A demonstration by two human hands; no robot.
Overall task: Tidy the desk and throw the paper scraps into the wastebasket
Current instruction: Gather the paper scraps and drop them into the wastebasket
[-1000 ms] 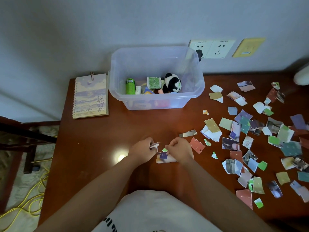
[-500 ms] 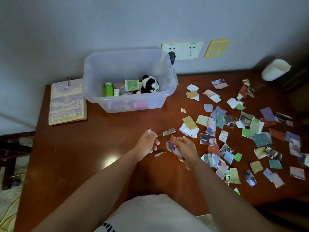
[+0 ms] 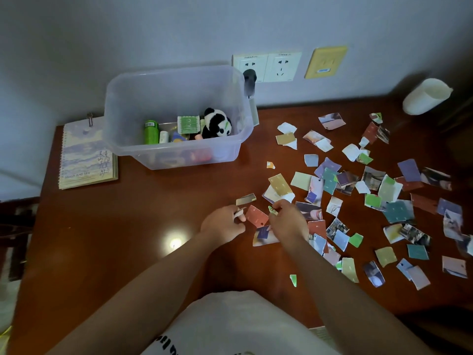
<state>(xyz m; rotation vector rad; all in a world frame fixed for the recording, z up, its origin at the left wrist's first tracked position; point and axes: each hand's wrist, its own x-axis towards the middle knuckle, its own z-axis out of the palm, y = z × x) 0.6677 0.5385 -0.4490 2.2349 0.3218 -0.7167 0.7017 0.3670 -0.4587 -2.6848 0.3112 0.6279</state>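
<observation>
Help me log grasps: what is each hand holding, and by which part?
The left hand pinches a pale scrap by its near end; the right hand appears to pinch a small green scrap by its edge.

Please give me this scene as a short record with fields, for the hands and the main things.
left hand: pinches small white scrap
right hand: pinches small green scrap
paper scraps: many, scattered on right side of desk
clear plastic bin: at desk's back, holds panda plush, green bottle
spiral notebook: flat, left of bin
wastebasket: not in view
</observation>
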